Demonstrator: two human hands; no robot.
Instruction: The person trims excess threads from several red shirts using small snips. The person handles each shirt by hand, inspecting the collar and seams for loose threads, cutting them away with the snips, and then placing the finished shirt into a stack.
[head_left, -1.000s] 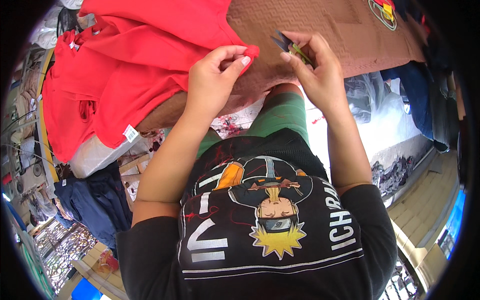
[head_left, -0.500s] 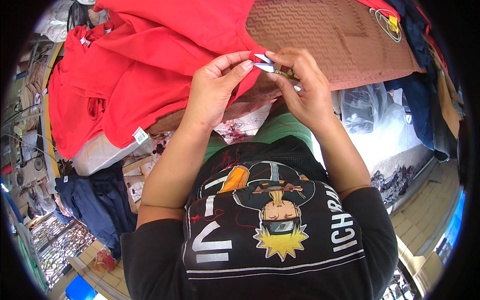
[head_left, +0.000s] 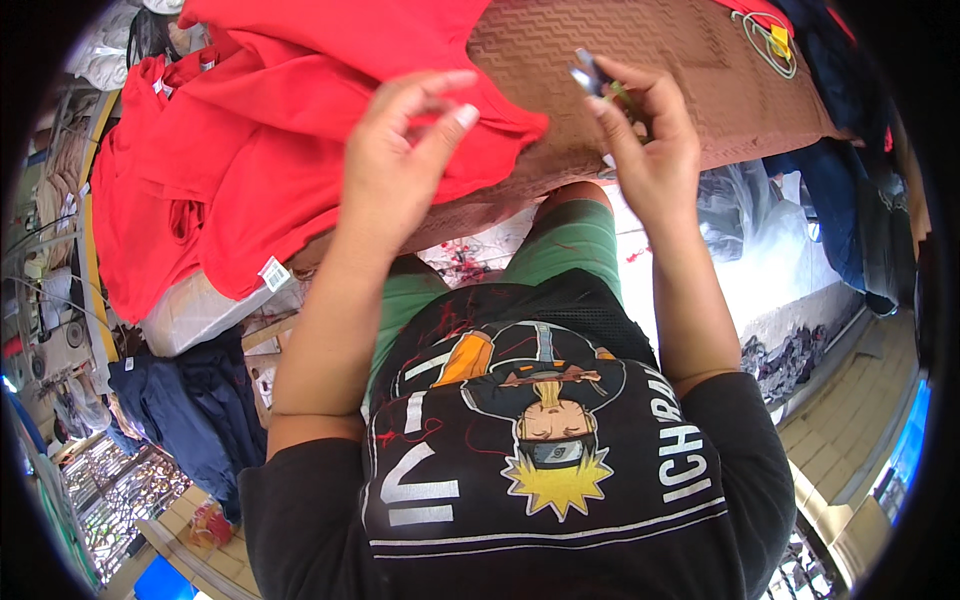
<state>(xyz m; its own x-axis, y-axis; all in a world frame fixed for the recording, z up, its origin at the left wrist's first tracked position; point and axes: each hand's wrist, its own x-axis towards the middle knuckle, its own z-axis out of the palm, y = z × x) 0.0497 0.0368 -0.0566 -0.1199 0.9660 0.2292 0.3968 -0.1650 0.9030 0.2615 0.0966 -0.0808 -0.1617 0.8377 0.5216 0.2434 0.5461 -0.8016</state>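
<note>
My right hand holds a small pair of thread snips, blades pointing up and to the left, above the brown patterned cloth. To the left, my left hand hovers over the red garment. Its thumb and forefinger are apart, a little blurred, and nothing shows between them. The garment lies spread in folds over the work surface, and one corner of it rests on the brown cloth between my two hands.
A pale cord loop with a yellow tag lies at the far right. Dark blue clothing hangs at the lower left, and more dark clothing at the right. Clear plastic is below the cloth's right edge. Red thread scraps cling to my shirt.
My hands have moved apart. The left has let go of the red garment's edge and shifted left; the right has carried the snips up and right, away from the fabric.
</note>
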